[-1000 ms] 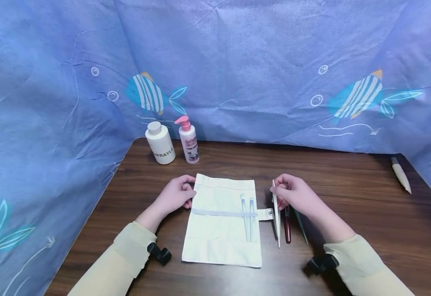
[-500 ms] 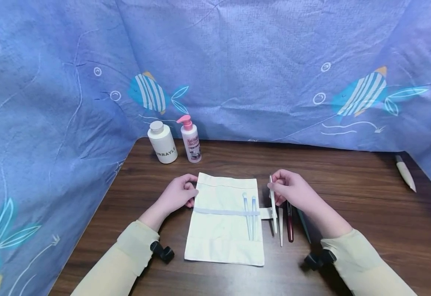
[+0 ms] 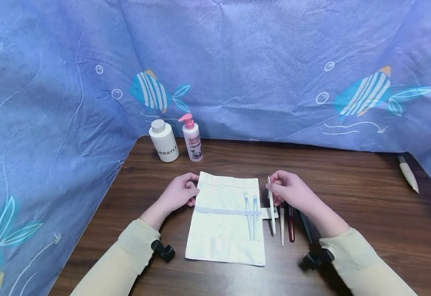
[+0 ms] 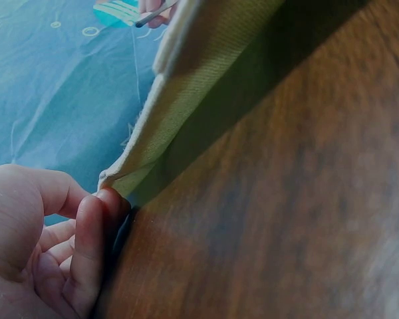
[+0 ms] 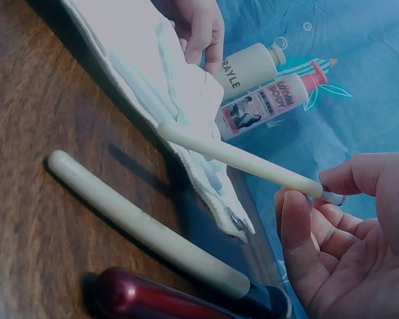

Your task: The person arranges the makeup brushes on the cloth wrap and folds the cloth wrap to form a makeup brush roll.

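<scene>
A white cloth brush roll [image 3: 222,230] lies unrolled on the table, a grey elastic band across it. Under the band sit two slim blue-tipped brushes [image 3: 254,216] near its right edge. My left hand [image 3: 178,192] pinches the roll's left edge near the upper corner; in the left wrist view that edge is raised off the wood. Between thumb and fingertips, my right hand [image 3: 293,190] holds a makeup brush [image 5: 246,161] by its far end, its pale handle pointing toward me above the roll's snap tab [image 3: 268,213]. Its bristle end is mostly hidden by the fingers.
Right of the tab lie another pale-handled brush [image 3: 282,232], a dark red brush [image 3: 291,228] and a green one [image 3: 305,228]. A white bottle [image 3: 164,144] and a pink pump bottle [image 3: 193,144] stand at the back left. One thick pale brush [image 3: 409,176] lies far right.
My right hand has raised the pale brush and shifted it left over the tab, revealing a similar brush on the table. My left hand stays at the roll's edge.
</scene>
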Motion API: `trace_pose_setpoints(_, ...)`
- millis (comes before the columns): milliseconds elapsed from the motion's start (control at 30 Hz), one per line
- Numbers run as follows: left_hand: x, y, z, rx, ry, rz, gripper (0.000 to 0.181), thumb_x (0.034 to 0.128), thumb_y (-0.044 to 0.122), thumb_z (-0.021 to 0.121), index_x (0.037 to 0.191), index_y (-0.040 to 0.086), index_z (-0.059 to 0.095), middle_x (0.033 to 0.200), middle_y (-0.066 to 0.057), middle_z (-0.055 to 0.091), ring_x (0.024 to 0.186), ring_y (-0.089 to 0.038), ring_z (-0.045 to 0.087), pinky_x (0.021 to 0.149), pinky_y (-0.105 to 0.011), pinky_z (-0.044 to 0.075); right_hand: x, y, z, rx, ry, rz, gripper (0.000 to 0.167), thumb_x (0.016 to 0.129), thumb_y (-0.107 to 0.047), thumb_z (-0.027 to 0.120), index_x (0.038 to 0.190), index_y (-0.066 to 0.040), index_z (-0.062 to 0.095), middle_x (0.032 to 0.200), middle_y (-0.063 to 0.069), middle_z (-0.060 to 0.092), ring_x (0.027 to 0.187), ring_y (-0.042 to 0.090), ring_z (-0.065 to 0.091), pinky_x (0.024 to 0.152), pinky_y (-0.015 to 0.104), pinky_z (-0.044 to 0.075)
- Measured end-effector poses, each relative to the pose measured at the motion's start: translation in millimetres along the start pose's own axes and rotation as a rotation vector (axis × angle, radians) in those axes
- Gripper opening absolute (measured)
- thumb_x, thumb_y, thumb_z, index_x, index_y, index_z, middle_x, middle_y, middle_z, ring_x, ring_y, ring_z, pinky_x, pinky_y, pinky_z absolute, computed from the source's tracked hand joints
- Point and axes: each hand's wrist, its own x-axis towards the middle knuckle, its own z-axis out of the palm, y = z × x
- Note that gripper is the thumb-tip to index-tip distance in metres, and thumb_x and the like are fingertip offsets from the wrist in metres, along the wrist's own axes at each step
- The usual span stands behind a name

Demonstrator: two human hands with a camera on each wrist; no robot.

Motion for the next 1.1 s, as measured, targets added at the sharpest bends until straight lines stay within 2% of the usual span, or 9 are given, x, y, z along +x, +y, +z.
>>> trace_pose_setpoints(467, -0.2, 0.4, -0.7, 0.003, 0.0, 0.002, 0.04, 0.0928, 0.001, 0.062, 0.133, 0.001, 0.058, 0.072, -0.008, 0.064, 0.052, -0.017, 0.062, 0.053, -0.029, 0.057, 14.0, -4, 7, 0.017, -0.021, -0.019, 0.021, 0.098, -0.008, 0.063, 0.106, 0.007, 0.05, 0.073, 0.01, 0.061, 0.061, 0.019, 0.065, 0.059, 0.038, 0.063)
trace_pose_setpoints(1100, -0.7, 1.9, -0.7, 0.024, 0.0, 0.006, 0.04, 0.0928, 0.003, 0.063, 0.132, 0.003, 0.059, 0.071, -0.008, 0.064, 0.052, -0.018, 0.063, 0.054, -0.03, 0.057, 21.8, -10, 20, 0.019, -0.031, -0.016, 0.02, 0.099, -0.008, 0.062, 0.107, 0.006, 0.051, 0.075, 0.011, 0.062, 0.063, 0.021, 0.065, 0.061, 0.041, 0.064)
